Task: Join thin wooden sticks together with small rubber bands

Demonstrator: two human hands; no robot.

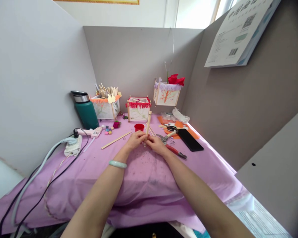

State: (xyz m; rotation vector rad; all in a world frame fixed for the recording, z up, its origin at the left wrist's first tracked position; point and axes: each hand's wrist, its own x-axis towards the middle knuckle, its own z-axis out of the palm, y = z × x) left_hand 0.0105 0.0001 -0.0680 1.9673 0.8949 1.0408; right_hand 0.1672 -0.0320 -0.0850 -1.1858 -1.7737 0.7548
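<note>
My left hand [136,139] and my right hand [157,144] meet over the middle of the table, fingers closed around wooden sticks [149,121]. The sticks stand nearly upright, close together, with their upper ends showing above my fingers. How many there are I cannot tell, since the fingers hide their middle. Just behind my left hand is a red cup [139,127]. Pliers with red handles [172,149] lie right beside my right hand. To the left, a long flat wooden stick [116,140] rests on the cloth near a small dark ring [124,138].
A purple cloth [94,175] covers the table between grey partitions. At the back stand paper lantern-like boxes [139,113], one full of sticks. Left are a green bottle [86,114], a pink glue gun [91,132] and a corded power strip [73,147]. A black phone [190,139] lies right.
</note>
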